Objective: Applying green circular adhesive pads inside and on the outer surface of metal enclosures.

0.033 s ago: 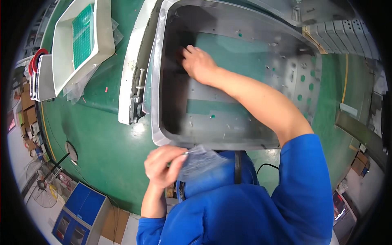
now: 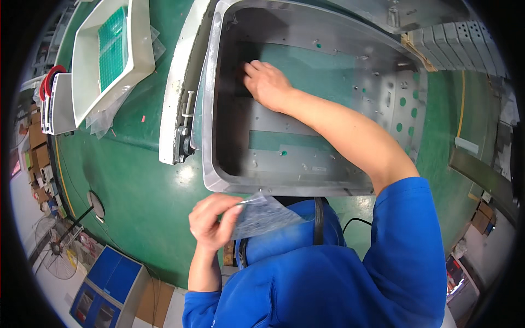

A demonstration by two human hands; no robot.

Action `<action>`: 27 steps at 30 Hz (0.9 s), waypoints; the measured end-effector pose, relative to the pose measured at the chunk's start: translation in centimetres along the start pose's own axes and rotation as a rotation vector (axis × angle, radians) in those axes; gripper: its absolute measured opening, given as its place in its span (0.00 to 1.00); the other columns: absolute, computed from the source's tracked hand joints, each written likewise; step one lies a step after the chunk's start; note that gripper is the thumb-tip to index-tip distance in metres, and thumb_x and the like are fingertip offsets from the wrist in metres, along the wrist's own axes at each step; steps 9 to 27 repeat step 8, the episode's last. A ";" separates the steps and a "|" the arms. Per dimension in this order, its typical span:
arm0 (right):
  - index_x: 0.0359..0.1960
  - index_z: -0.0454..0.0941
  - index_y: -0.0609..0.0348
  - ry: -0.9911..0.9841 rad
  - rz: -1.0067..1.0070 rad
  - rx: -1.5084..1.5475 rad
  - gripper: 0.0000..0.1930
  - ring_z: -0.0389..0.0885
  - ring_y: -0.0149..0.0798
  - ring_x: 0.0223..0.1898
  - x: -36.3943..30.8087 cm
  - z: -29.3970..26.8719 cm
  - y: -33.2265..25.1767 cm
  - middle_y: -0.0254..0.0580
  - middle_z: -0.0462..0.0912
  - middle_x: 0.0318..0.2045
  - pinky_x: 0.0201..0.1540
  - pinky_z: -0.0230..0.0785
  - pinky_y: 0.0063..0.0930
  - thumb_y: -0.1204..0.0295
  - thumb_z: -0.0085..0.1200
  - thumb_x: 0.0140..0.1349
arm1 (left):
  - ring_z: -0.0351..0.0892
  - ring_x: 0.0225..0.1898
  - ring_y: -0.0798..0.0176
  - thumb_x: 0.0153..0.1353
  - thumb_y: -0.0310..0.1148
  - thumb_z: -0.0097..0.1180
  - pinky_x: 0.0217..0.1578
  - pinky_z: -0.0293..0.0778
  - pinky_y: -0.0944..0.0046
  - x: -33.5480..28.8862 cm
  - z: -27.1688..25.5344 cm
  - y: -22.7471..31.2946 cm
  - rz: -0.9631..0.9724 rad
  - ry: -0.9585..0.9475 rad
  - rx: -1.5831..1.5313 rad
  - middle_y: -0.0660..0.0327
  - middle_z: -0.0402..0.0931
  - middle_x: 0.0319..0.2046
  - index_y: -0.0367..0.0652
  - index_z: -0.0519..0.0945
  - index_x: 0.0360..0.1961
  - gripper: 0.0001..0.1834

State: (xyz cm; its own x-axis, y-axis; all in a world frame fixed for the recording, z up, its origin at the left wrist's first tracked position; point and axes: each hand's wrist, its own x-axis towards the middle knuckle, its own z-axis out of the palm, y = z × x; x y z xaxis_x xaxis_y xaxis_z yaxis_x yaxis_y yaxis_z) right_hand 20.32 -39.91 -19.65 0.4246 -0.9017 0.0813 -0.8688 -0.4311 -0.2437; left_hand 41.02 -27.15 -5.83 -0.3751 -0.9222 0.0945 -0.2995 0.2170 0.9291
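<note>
A large grey metal box with an open top lies in front of me, with holes and small studs in its floor and far right wall. My right hand reaches into it, close to the dark left inner wall. Its fingers are bent together, and shadow hides whatever the tips hold or touch. Just outside the box's near edge, my left hand pinches a clear plastic bag between thumb and fingers. The bag spreads to the right over my lap.
Left of the box stands a white metal frame with bolts. Beyond it a cream bin holds a green mat. Grey metal parts line up at the upper right. A fan and a blue cabinet stand lower left.
My left hand has shifted slightly left, and the plastic bag is spread a little wider. My right hand stays in almost the same spot inside the box.
</note>
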 end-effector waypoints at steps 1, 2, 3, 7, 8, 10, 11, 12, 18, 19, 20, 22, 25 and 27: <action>0.37 0.72 0.62 0.019 0.105 0.065 0.13 0.66 0.44 0.46 -1.6 0.0 0.1 0.44 0.70 0.42 0.44 0.63 0.32 0.76 0.45 0.48 | 0.75 0.22 0.61 0.44 0.17 0.56 0.24 0.70 0.69 -1.5 -0.6 -0.2 -0.085 0.024 0.026 0.55 0.76 0.21 0.33 0.76 0.23 0.03; 0.44 0.69 0.64 0.044 0.192 0.132 0.17 0.65 0.45 0.49 -2.6 -0.8 0.0 0.46 0.69 0.47 0.46 0.63 0.33 0.76 0.44 0.50 | 0.74 0.22 0.64 0.46 0.18 0.55 0.24 0.69 0.70 -3.1 -1.4 -0.5 -0.133 0.054 -0.007 0.56 0.75 0.21 0.33 0.75 0.24 0.03; 0.43 0.70 0.63 -0.027 0.277 0.279 0.13 0.65 0.48 0.50 -4.5 -2.9 -0.7 0.47 0.71 0.46 0.48 0.63 0.36 0.73 0.41 0.56 | 0.72 0.22 0.65 0.49 0.19 0.54 0.24 0.68 0.71 -4.7 -2.1 -1.1 -0.186 0.079 -0.025 0.57 0.75 0.21 0.34 0.74 0.25 0.02; 0.43 0.73 0.60 -0.329 0.330 0.515 0.20 0.72 0.46 0.47 -13.7 -13.5 -4.6 0.49 0.75 0.41 0.51 0.62 0.35 0.58 0.47 0.57 | 0.69 0.21 0.69 0.56 0.25 0.50 0.23 0.66 0.73 -10.8 -3.9 -5.0 -0.413 0.163 -0.216 0.60 0.74 0.23 0.36 0.73 0.29 0.03; 0.43 0.73 0.60 -0.302 0.329 0.488 0.20 0.72 0.46 0.47 -14.1 -14.8 -4.9 0.49 0.75 0.41 0.51 0.62 0.35 0.58 0.47 0.57 | 0.68 0.20 0.72 0.56 0.26 0.51 0.21 0.65 0.74 -11.8 -3.7 -6.1 -0.420 0.193 -0.272 0.61 0.72 0.23 0.36 0.73 0.32 0.04; 0.43 0.73 0.60 -0.302 0.329 0.488 0.20 0.72 0.46 0.47 -14.1 -14.8 -4.9 0.49 0.75 0.41 0.51 0.62 0.35 0.58 0.47 0.57 | 0.68 0.20 0.72 0.56 0.26 0.51 0.21 0.65 0.74 -11.8 -3.7 -6.1 -0.420 0.193 -0.272 0.61 0.72 0.23 0.36 0.73 0.32 0.04; 0.43 0.73 0.60 -0.302 0.329 0.488 0.20 0.72 0.46 0.47 -14.1 -14.8 -4.9 0.49 0.75 0.41 0.51 0.62 0.35 0.58 0.47 0.57 | 0.68 0.20 0.72 0.56 0.26 0.51 0.21 0.65 0.74 -11.8 -3.7 -6.1 -0.420 0.193 -0.272 0.61 0.72 0.23 0.36 0.73 0.32 0.04; 0.43 0.73 0.60 -0.302 0.329 0.488 0.20 0.72 0.46 0.47 -14.1 -14.8 -4.9 0.49 0.75 0.41 0.51 0.62 0.35 0.58 0.47 0.57 | 0.68 0.20 0.72 0.56 0.26 0.51 0.21 0.65 0.74 -11.8 -3.7 -6.1 -0.420 0.193 -0.272 0.61 0.72 0.23 0.36 0.73 0.32 0.04; 0.43 0.73 0.60 -0.302 0.329 0.488 0.20 0.72 0.46 0.47 -14.1 -14.8 -4.9 0.49 0.75 0.41 0.51 0.62 0.35 0.58 0.47 0.57 | 0.68 0.20 0.72 0.56 0.26 0.51 0.21 0.65 0.74 -11.8 -3.7 -6.1 -0.420 0.193 -0.272 0.61 0.72 0.23 0.36 0.73 0.32 0.04; 0.43 0.73 0.60 -0.302 0.329 0.488 0.20 0.72 0.46 0.47 -14.1 -14.8 -4.9 0.49 0.75 0.41 0.51 0.62 0.35 0.58 0.47 0.57 | 0.68 0.20 0.72 0.56 0.26 0.51 0.21 0.65 0.74 -11.8 -3.7 -6.1 -0.420 0.193 -0.272 0.61 0.72 0.23 0.36 0.73 0.32 0.04; 0.43 0.73 0.60 -0.302 0.329 0.488 0.20 0.72 0.46 0.47 -14.1 -14.8 -4.9 0.49 0.75 0.41 0.51 0.62 0.35 0.58 0.47 0.57 | 0.68 0.20 0.72 0.56 0.26 0.51 0.21 0.65 0.74 -11.8 -3.7 -6.1 -0.420 0.193 -0.272 0.61 0.72 0.23 0.36 0.73 0.32 0.04; 0.43 0.73 0.60 -0.302 0.329 0.488 0.20 0.72 0.46 0.47 -14.1 -14.8 -4.9 0.49 0.75 0.41 0.51 0.62 0.35 0.58 0.47 0.57 | 0.68 0.20 0.72 0.56 0.26 0.51 0.21 0.65 0.74 -11.8 -3.7 -6.1 -0.420 0.193 -0.272 0.61 0.72 0.23 0.36 0.73 0.32 0.04; 0.43 0.73 0.60 -0.302 0.329 0.488 0.20 0.72 0.46 0.47 -14.1 -14.8 -4.9 0.49 0.75 0.41 0.51 0.62 0.35 0.58 0.47 0.57 | 0.68 0.20 0.72 0.56 0.26 0.51 0.21 0.65 0.74 -11.8 -3.7 -6.1 -0.420 0.193 -0.272 0.61 0.72 0.23 0.36 0.73 0.32 0.04; 0.43 0.73 0.60 -0.302 0.329 0.488 0.20 0.72 0.46 0.47 -14.1 -14.8 -4.9 0.49 0.75 0.41 0.51 0.62 0.35 0.58 0.47 0.57 | 0.68 0.20 0.72 0.56 0.26 0.51 0.21 0.65 0.74 -11.8 -3.7 -6.1 -0.420 0.193 -0.272 0.61 0.72 0.23 0.36 0.73 0.32 0.04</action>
